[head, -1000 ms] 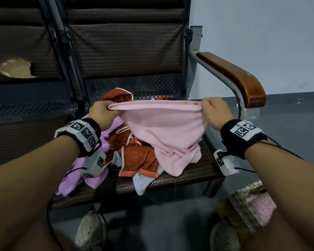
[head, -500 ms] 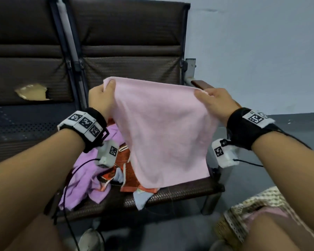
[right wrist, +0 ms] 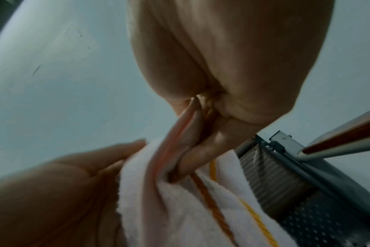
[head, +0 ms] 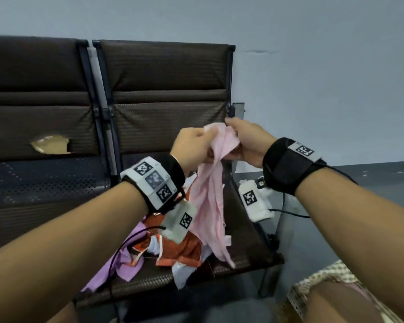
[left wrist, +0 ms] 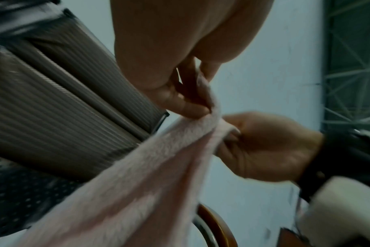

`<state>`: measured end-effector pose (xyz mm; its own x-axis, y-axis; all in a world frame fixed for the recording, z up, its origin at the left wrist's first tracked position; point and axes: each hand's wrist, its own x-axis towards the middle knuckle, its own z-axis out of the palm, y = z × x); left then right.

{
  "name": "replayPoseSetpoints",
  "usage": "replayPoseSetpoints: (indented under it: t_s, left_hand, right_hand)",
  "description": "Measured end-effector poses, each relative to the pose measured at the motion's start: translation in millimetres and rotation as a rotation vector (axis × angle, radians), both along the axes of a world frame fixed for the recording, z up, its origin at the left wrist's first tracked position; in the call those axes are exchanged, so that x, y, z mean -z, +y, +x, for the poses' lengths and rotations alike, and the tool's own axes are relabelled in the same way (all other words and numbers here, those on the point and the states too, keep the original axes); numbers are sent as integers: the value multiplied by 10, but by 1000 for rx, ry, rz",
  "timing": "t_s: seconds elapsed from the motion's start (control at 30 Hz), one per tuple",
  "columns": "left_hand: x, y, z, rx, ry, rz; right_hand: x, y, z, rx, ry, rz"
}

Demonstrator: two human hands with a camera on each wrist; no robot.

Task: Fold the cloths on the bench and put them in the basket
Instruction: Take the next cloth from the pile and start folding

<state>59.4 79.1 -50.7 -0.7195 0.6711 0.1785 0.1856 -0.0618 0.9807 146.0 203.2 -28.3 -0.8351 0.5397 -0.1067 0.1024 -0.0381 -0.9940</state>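
Observation:
A pink cloth (head: 210, 197) hangs in a narrow fold above the bench seat (head: 247, 248). My left hand (head: 194, 148) and right hand (head: 245, 141) meet at its top and both pinch the upper corners together. In the left wrist view the left hand (left wrist: 192, 100) pinches the pink cloth (left wrist: 137, 175) right beside the right hand (left wrist: 264, 147). The right wrist view shows the right hand (right wrist: 201, 133) gripping the cloth's edge (right wrist: 180, 192) with an orange stitched line. On the seat lies a heap: an orange patterned cloth (head: 180, 250), a lilac cloth (head: 124, 259) and a white one (head: 182, 273).
The woven basket (head: 313, 283) stands on the floor at the lower right, with pink fabric inside. The bench has dark backrests (head: 163, 85) and a torn patch (head: 49, 145) on the left seat's back. A grey wall (head: 313, 66) rises behind.
The pink cloth was lifted off the heap and held spread wide. My hands have now come together, bringing its top corners into one fold, so it hangs narrow.

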Motion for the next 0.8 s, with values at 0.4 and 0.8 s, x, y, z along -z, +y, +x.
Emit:
replayPoseSetpoints:
  t_s: [0.4,0.8]
  left_hand:
    - [222,-151,-306,57,-142,-71]
    - [136,182,-752,-127,388,-93]
  right_hand:
    - [122,-91,133,-207,-34,158]
    - [63,563,-7,116,-220,825]
